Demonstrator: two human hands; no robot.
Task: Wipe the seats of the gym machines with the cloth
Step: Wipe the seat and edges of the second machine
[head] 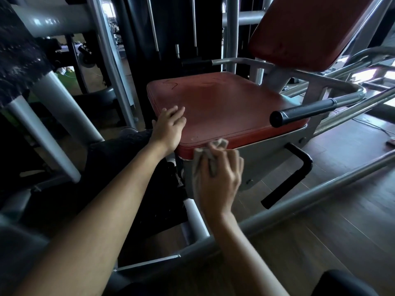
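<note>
In a dim gym with dark wood-plank flooring (333, 221), the left hand (168, 127) rests flat with straightened fingers on the worn red padded vinyl seat (230, 107), while the right hand (218, 178) clutches a crumpled grey cloth (205, 154) against the seat's near edge.

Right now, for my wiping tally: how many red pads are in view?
2. The seat, centre, with the left hand resting on its near-left corner; the backrest, tilted, upper right behind it. Other machines' pads may be out of view.
</note>
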